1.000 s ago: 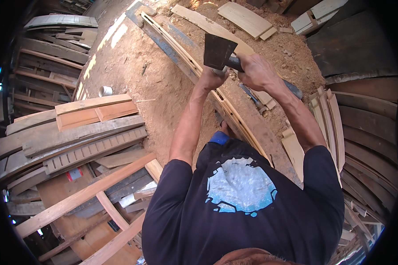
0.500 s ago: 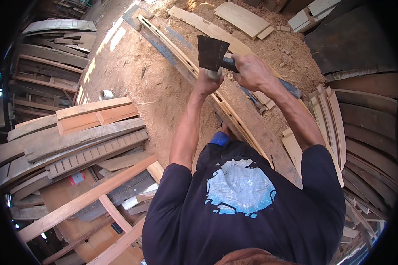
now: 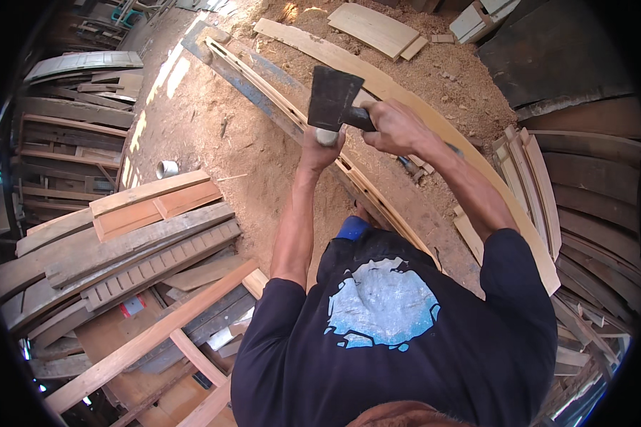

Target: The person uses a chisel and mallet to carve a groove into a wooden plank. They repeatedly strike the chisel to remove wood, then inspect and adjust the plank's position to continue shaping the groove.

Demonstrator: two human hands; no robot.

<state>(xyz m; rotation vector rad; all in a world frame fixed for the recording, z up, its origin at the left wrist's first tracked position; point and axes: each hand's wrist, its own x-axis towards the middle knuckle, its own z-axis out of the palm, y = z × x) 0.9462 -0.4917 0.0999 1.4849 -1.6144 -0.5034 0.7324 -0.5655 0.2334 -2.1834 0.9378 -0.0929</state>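
Note:
My left hand (image 3: 321, 151) is closed round an upright chisel, whose pale rounded handle end (image 3: 326, 136) shows above the fist; its blade is hidden. My right hand (image 3: 395, 127) grips the dark handle of a hatchet (image 3: 333, 96). The broad dark blade points away from me, and the back of its head is at the chisel's handle end; I cannot tell whether they touch. Beneath both hands runs a long narrow wooden piece (image 3: 256, 84) with slots along it. It lies on a long, worn plank (image 3: 413, 206), slanting from far left to near right.
A long pale board (image 3: 377, 71) lies beyond the plank, with shorter boards (image 3: 374, 30) farther off. Another tool (image 3: 411, 168) lies near my right forearm. Timber stacks (image 3: 149, 224) stand left and more boards (image 3: 591, 178) right. Sawdust covers the ground around a white cup-like container (image 3: 167, 169).
The hatchet head has tipped slightly, and its handle end has gone mostly behind my right forearm. Both hands keep their hold. The whole view has shifted a little.

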